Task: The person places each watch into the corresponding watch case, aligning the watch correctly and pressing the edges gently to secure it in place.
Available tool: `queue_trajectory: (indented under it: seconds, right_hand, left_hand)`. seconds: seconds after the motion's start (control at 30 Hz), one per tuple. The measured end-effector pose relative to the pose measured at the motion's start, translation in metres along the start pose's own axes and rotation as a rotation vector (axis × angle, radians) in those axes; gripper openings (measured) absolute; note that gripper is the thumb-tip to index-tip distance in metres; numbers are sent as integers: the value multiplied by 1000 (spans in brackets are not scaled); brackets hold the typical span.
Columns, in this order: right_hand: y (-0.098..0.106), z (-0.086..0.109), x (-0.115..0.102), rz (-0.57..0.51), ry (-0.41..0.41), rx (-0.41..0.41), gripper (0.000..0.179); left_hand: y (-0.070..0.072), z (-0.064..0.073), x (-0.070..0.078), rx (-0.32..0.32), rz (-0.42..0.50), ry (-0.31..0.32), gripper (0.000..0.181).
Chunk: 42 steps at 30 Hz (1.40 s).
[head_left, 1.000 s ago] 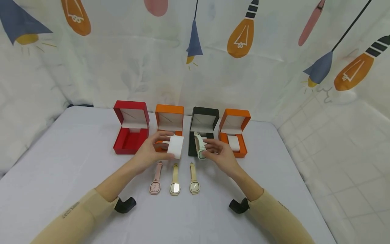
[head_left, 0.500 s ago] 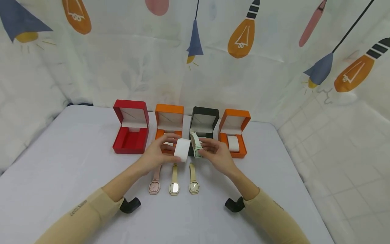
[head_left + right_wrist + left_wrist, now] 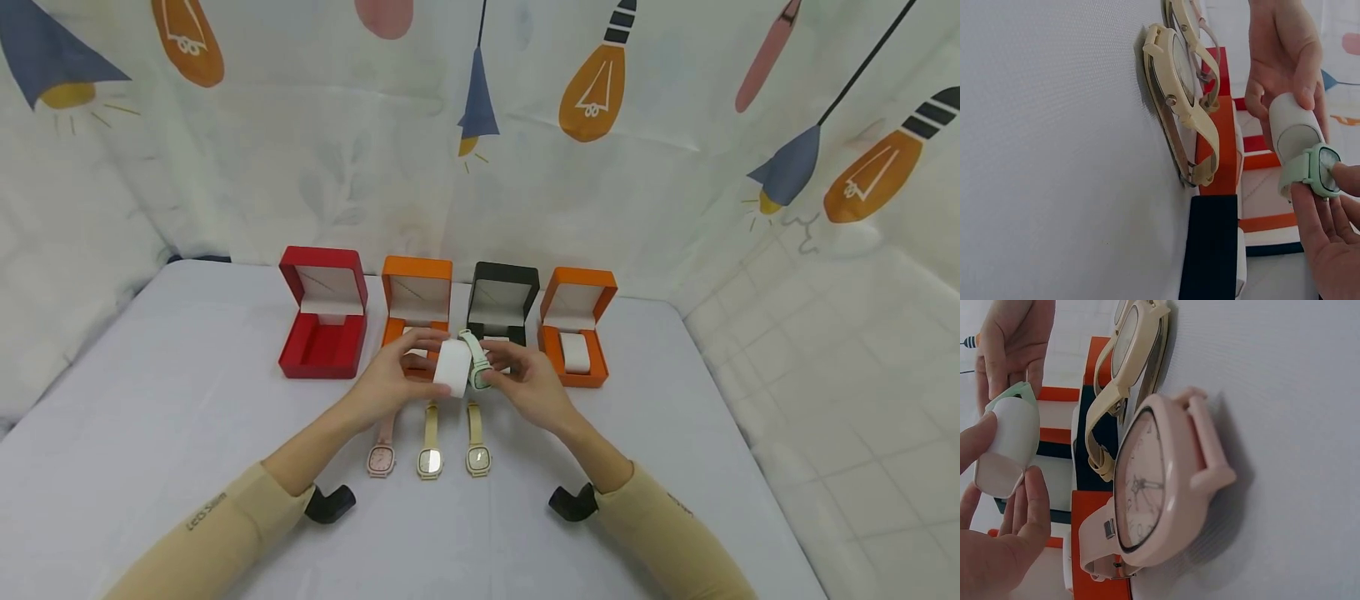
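My left hand (image 3: pixel 390 375) pinches a white watch cushion (image 3: pixel 452 369) between thumb and fingers, above the table. My right hand (image 3: pixel 531 385) holds a mint-green watch (image 3: pixel 479 377), thumb on its face and fingers behind. In the right wrist view the watch's strap (image 3: pixel 1296 174) forms a loop at the end of the cushion (image 3: pixel 1291 119); how far the cushion goes into the loop is hard to tell. Below the hands lie a pink watch (image 3: pixel 381 460) and two cream-yellow watches, one in the middle (image 3: pixel 430 463) and one to the right (image 3: pixel 478 459).
Along the back stand open watch boxes: a red box (image 3: pixel 286 360) without a cushion, an orange box (image 3: pixel 416 267) partly behind my left hand, a dark box (image 3: pixel 507 273), and another orange box (image 3: pixel 592 379) holding a white cushion (image 3: pixel 575 353). A patterned curtain (image 3: pixel 450 200) hangs behind.
My left hand has moved right with the cushion, and my right hand has come left with the mint-green watch. The two now meet. The boxes and the watches on the table stay put.
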State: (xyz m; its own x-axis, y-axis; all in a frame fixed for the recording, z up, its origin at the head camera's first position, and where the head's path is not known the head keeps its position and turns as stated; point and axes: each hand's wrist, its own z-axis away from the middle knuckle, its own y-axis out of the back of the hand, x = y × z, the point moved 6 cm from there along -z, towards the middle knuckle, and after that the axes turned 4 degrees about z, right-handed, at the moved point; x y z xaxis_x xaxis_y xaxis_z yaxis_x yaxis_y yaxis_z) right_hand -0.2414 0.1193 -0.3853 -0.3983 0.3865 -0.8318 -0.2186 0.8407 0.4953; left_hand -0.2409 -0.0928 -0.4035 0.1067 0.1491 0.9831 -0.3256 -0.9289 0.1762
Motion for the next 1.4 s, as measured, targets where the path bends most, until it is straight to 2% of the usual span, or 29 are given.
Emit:
queue_trajectory:
  seconds: [0.13,0.5,0.63,0.77,1.07,1.2,1.4]
  right_hand:
    - [-2,0,-1,-4,20,-12,42]
    - [-5,-3,-2,-25,56,-20,42]
    - [-5,-3,-1,-26,57,-23,41]
    - [-5,-4,-2,-38,60,-47,42]
    - [-6,-4,-4,-68,50,-95,44]
    - [-7,-4,-5,-89,59,-110,49]
    - [-10,-4,-3,-77,65,-162,68]
  left_hand:
    - [0,0,1,5,-3,3,71]
    - [1,-4,8,24,-23,-42,71]
    - [0,-6,8,20,-32,-48,77]
    - [-2,-7,8,2,-48,-60,81]
    - [-4,-8,8,-37,-84,-70,76]
    - [-3,-8,8,-44,-82,-65,75]
    - [-2,-9,9,-58,-64,-48,72]
